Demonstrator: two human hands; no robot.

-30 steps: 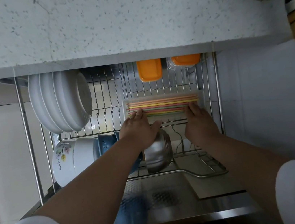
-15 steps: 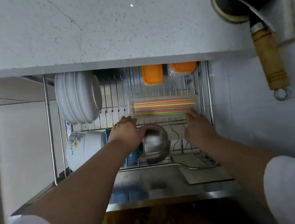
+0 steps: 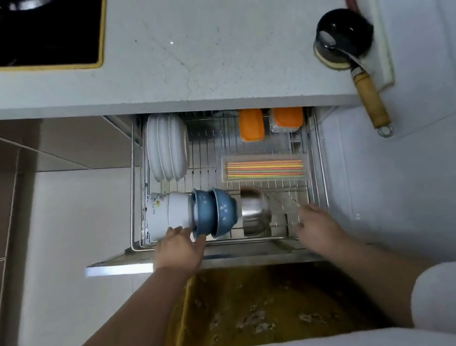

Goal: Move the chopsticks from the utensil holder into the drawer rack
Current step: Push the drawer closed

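With the drawer rack [image 3: 311, 161] pulled out under the counter [image 3: 203, 44], just the one view to call, the head camera looking straight down. Chopsticks [image 3: 264, 170] lying flat and side by side in a clear tray [image 3: 305, 159], bright stripes of orange, yellow, green and pink, parked on the wire shelf at the right rear of the rack, just in front of two orange-lidded boxes [image 3: 251, 125]. No utensil holder anywhere in shot.

Left hand [image 3: 179, 250] down at the front edge of the drawer, fingers spread and loose, tips touching or nearly touching the blue bowls [image 3: 215, 214], gripping nothing. Right hand [image 3: 317, 226] at the front right corner, likewise spread and empty, hovering over the wire beside the steel bowl [image 3: 254, 210]. Both well apart from the tray.

White plates [image 3: 166, 149] standing on edge at the left rear, a white floral bowl [image 3: 165, 215] on its side in front of them.

Reads as essentially finished: chopsticks settled in the rack, nothing left in either hand. Remaining, by the look of it, only shutting the drawer, with both hands well placed at the front for the push.
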